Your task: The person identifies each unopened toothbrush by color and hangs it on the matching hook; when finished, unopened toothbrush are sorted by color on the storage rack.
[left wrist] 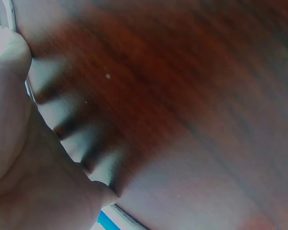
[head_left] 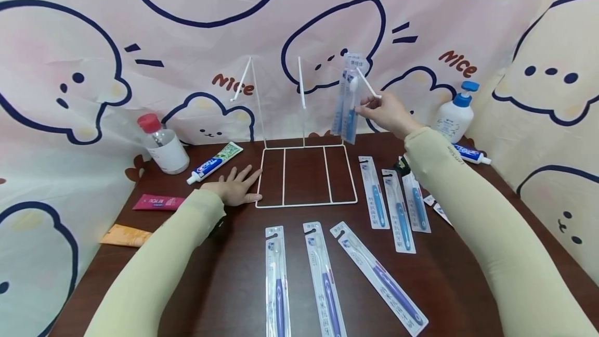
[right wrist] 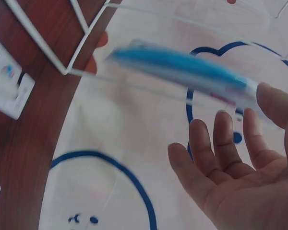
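A white wire rack stands on the table with three prongs at its top. Packaged blue toothbrushes hang from the right prong. Beside them is my right hand; in the right wrist view its fingers are loosely spread, and the thumb overlaps the end of a blurred toothbrush pack. My left hand lies flat with fingers spread, at the left side of the rack's base. The middle prong and left prong hold nothing.
Three purple toothbrush packs lie in front; several blue ones lie right of the rack. A toothpaste tube, a red-capped bottle, a pink tube and an orange tube are left. A pump bottle stands back right.
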Tool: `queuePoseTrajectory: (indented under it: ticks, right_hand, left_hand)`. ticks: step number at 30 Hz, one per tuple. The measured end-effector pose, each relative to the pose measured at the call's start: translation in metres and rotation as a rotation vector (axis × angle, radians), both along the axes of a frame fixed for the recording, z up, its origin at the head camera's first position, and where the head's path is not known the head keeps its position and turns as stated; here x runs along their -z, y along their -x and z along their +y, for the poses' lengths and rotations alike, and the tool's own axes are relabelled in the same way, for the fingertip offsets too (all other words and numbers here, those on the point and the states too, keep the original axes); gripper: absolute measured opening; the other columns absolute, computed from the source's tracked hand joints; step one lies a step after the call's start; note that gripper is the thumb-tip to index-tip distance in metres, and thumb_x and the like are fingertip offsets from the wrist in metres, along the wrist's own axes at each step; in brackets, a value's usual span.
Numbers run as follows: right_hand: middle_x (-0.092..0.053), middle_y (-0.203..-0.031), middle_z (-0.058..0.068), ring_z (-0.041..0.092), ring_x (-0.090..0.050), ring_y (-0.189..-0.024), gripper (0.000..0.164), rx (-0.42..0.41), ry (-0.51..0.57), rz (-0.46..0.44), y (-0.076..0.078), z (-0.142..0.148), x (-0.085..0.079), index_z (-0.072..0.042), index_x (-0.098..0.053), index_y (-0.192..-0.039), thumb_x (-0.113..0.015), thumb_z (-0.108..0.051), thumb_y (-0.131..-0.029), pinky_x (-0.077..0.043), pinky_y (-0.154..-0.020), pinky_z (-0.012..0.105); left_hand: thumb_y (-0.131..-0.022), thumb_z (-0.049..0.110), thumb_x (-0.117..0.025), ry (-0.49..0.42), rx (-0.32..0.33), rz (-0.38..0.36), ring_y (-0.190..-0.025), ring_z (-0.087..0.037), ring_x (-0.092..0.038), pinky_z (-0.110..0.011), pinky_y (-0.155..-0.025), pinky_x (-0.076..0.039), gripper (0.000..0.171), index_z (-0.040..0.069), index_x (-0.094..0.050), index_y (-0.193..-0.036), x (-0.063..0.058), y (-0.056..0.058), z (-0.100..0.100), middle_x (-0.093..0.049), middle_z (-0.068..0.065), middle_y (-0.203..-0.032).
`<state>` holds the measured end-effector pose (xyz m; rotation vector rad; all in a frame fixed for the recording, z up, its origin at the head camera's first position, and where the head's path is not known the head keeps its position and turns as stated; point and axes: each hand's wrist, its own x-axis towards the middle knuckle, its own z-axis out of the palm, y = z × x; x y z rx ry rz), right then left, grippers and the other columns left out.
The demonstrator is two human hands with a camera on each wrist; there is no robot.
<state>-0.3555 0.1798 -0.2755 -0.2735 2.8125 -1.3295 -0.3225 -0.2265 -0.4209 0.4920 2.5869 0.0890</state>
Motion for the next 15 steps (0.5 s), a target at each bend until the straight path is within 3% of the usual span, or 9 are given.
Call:
queuePoseTrajectory:
  ticks: [3, 7, 15]
  right_hand:
    - [-0.056, -0.106, 0.012, 0.027, -0.050, -0.096, 0.037, -0.036, -0.020, 0.022, -0.006, 0.015, 0.007, -0.007, -0.057, -0.110, -0.060, -0.037, -0.088, -0.041, -0.082, 0.042]
    - [-0.058, -0.105, 0.010, 0.026, -0.051, -0.098, 0.034, -0.073, -0.115, 0.014, -0.023, 0.042, 0.018, -0.009, -0.059, -0.110, -0.061, -0.035, -0.088, -0.043, -0.083, 0.043]
    - [-0.058, -0.114, 0.013, 0.030, -0.054, -0.101, 0.041, -0.090, -0.470, -0.107, -0.086, 0.102, 0.042, -0.009, -0.057, -0.118, -0.059, -0.038, -0.089, -0.044, -0.082, 0.051]
  left_hand:
    - [-0.086, 0.067, -0.034, 0.001, 0.013, 0.008, -0.132, -0.049, 0.005, -0.070, -0.096, -0.005, 0.085, 0.024, 0.004, -0.148, -0.001, -0.002, 0.001, 0.008, -0.015, -0.152]
    - [-0.087, 0.065, -0.034, -0.001, 0.025, 0.021, -0.132, -0.050, 0.003, -0.070, -0.096, -0.007, 0.083, 0.024, 0.004, -0.148, -0.002, -0.004, 0.001, 0.007, -0.016, -0.152]
    - [-0.087, 0.065, -0.036, -0.008, 0.034, 0.016, -0.131, -0.052, 0.003, -0.071, -0.094, -0.007, 0.084, 0.022, 0.004, -0.148, -0.005, -0.003, 0.001, 0.007, -0.018, -0.152]
